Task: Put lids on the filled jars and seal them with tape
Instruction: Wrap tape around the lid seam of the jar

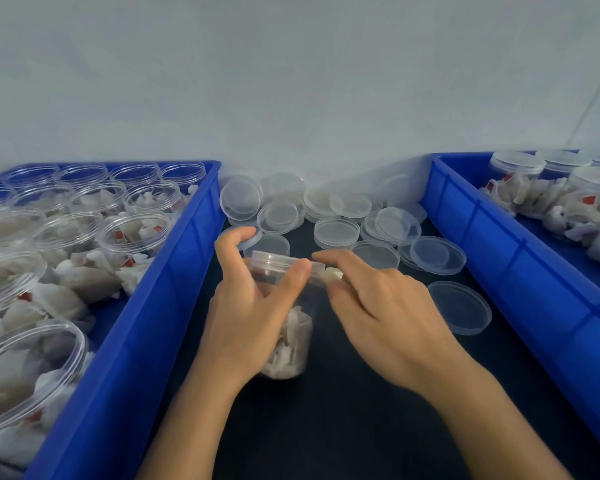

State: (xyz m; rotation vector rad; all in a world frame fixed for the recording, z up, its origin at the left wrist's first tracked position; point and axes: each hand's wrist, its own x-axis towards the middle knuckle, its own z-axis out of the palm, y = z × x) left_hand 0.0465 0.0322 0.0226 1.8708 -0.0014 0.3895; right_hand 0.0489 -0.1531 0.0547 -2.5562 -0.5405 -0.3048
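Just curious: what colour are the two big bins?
Bright blue, both the left bin and right bin, in the head view.

Two bright blue plastic crates (174, 271) flank a black tabletop (361, 427), holding clear plastic jars (132, 233) of whitish packets (84, 278) bearing seemingly red tags.
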